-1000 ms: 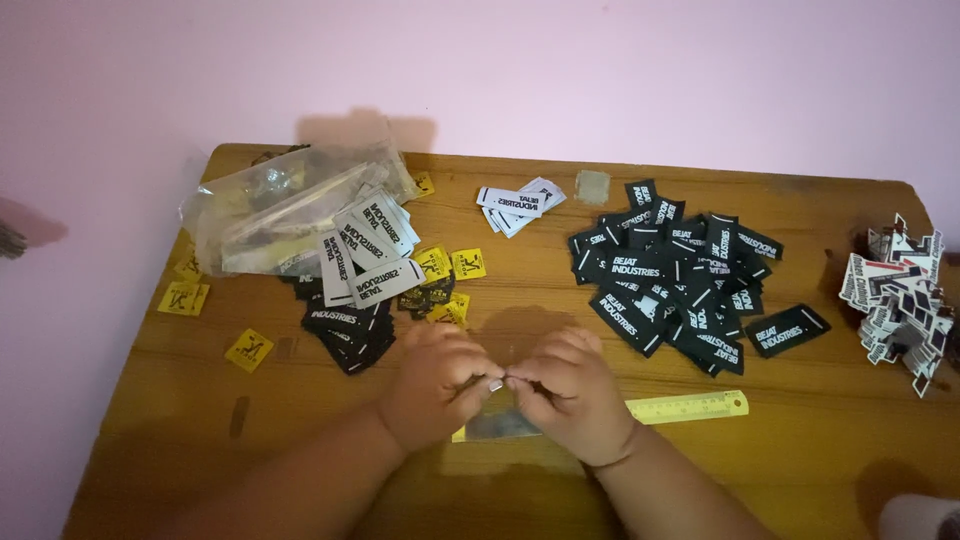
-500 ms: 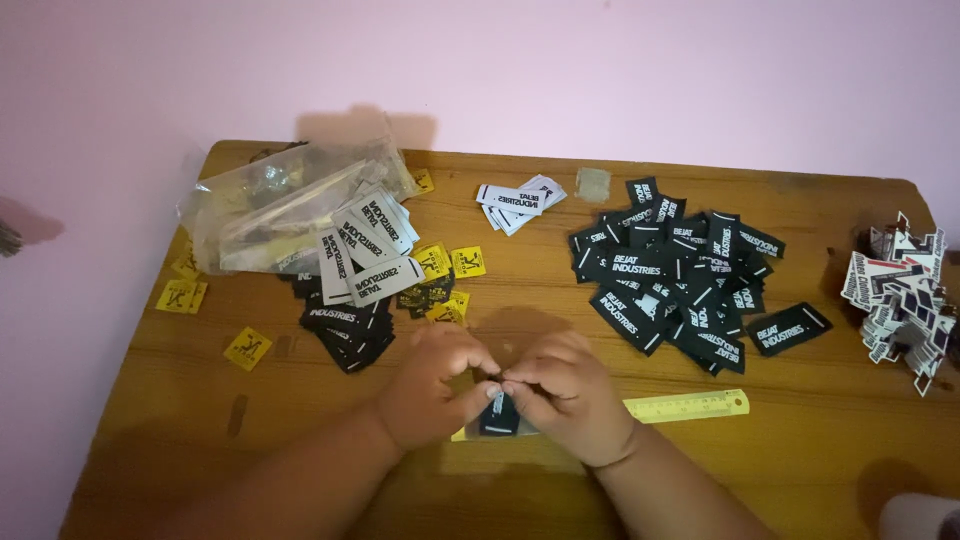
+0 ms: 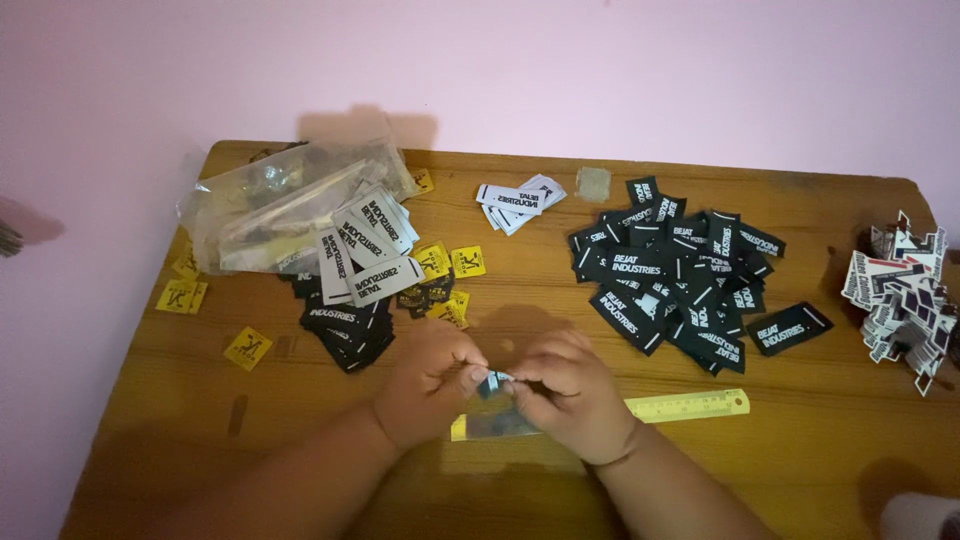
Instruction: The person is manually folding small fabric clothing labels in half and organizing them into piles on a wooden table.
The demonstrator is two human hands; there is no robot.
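Observation:
My left hand [image 3: 432,382] and my right hand [image 3: 568,392] meet over the front middle of the wooden table [image 3: 830,430]. Their fingertips pinch a small black label [image 3: 493,381] between them. Below the hands lies a small clear plastic sleeve [image 3: 500,424] on a yellow ruler [image 3: 690,406]. A heap of black labels [image 3: 680,275] lies to the right of my hands, apart from them.
A clear plastic bag [image 3: 290,205] lies at the back left, with grey and black labels [image 3: 355,270] and yellow square tags [image 3: 248,347] spread around it. A few white labels [image 3: 520,198] lie at the back centre. A pile of white patterned stickers [image 3: 905,295] sits at the right edge.
The hands have stayed in the same spot, working the small label between the fingertips. The clear sleeve now lies under them on the ruler.

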